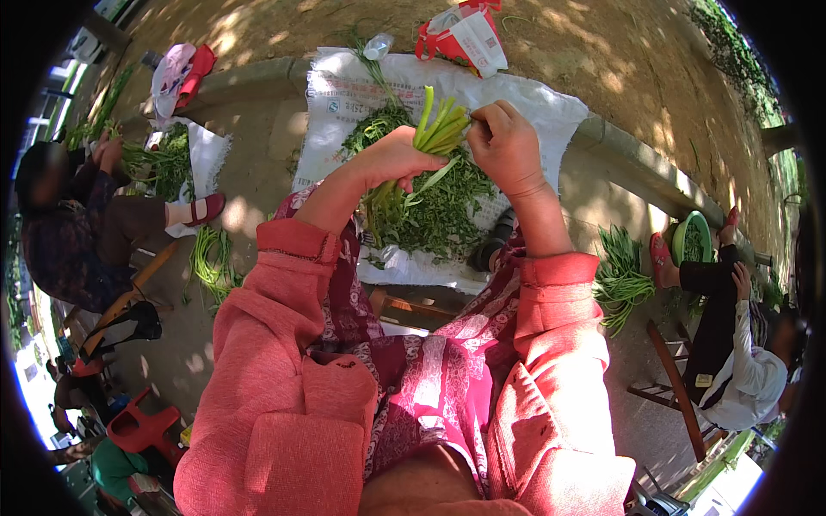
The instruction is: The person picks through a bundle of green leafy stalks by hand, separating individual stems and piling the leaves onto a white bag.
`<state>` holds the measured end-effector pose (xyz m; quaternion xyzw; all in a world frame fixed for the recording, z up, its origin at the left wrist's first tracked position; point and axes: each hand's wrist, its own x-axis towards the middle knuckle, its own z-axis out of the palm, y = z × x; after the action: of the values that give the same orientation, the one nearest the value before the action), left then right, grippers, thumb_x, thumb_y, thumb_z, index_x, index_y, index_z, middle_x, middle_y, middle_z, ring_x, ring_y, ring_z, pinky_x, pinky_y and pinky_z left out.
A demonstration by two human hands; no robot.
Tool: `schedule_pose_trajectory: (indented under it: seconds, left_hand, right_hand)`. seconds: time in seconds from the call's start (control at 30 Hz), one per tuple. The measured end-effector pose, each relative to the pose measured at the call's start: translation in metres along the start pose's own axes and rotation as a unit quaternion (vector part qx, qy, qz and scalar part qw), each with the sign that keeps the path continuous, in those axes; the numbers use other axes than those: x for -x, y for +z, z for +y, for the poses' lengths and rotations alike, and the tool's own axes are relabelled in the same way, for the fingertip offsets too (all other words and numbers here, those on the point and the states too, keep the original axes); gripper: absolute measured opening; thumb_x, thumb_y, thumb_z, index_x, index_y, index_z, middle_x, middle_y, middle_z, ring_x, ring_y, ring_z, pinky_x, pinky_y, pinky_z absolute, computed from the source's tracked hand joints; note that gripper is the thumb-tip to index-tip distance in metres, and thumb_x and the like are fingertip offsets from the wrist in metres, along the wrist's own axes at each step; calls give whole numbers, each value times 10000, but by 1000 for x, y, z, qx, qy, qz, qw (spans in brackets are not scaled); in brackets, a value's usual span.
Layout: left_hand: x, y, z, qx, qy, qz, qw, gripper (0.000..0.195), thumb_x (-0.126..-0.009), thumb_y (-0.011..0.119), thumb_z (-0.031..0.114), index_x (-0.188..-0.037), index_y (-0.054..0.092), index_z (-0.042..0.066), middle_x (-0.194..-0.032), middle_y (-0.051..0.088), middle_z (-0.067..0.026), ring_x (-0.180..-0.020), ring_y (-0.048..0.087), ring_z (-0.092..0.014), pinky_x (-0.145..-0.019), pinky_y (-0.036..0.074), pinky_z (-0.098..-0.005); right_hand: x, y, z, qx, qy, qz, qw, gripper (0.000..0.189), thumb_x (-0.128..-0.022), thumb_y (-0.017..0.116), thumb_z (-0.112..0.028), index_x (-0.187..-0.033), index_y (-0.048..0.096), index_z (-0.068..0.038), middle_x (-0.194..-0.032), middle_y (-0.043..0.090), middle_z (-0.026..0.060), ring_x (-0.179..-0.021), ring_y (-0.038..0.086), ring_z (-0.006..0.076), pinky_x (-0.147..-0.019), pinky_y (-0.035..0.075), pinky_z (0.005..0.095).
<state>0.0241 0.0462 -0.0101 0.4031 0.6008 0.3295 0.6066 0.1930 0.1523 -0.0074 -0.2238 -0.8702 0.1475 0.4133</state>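
My left hand (401, 155) is closed around a bundle of leafy green stalks (443, 129), with the thumb across it. The bare stalk ends point up and right, and its leafy part hangs below the hand. Against those ends, my right hand (506, 147) has its thumb and fingers curled together; whether a stalk is pinched between them is hidden. Beneath both hands, a heap of loose green leaves (445, 222) covers part of a white woven sack (535, 103) spread on the ground. The sack bears printed writing.
A plastic bottle (378, 46) and a red-and-white bag (468, 39) lie at the far edge. Greens lie at left (214, 261) and right (623, 277). Seated people flank me at left (77, 238) and right (742, 380). A green basin (692, 238) stands by a low curb (652, 164).
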Motion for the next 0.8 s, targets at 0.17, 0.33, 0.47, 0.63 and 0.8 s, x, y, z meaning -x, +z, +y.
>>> schedule_pose_trajectory:
  seconds: [0.17,0.33,0.47,0.63,0.8]
  left_hand:
    - [5,-1,-8,23,-6,11,1000,184,-823,675,193,-838,588,31,-528,447,23,-379,418,-85,-412,432,-266]
    - [6,-4,-9,39,2,19,999,206,-824,684,203,-895,593,32,-530,439,26,-370,407,-72,-397,420,-250]
    - [2,-7,-9,33,-8,4,999,244,-831,688,188,-968,571,25,-503,461,24,-374,434,-78,-435,450,-260]
    - [5,1,-2,-16,-3,26,1000,280,-824,693,207,-1006,594,19,-585,512,9,-391,456,-86,-409,423,-245]
    - [2,2,-6,-67,-20,34,997,267,-813,702,218,-990,626,33,-635,521,13,-424,472,-92,-401,405,-240]
  right_hand:
    - [-3,-15,29,-233,271,64,932,87,-777,608,-35,-851,639,-2,-685,631,72,-593,567,110,-533,469,286]
    - [2,-21,38,-108,230,-78,964,150,-757,605,-40,-897,647,-8,-766,623,97,-684,607,206,-641,490,326]
    - [4,-19,36,-80,188,-164,965,227,-757,604,-59,-976,657,-32,-882,605,137,-774,614,296,-703,491,375]
    - [1,-18,16,-173,147,-179,957,220,-805,599,-89,-1008,646,-20,-899,608,142,-765,613,300,-701,491,384]
    - [1,-17,7,-151,93,-210,962,162,-830,590,-36,-976,642,10,-851,586,109,-709,581,233,-646,454,308]
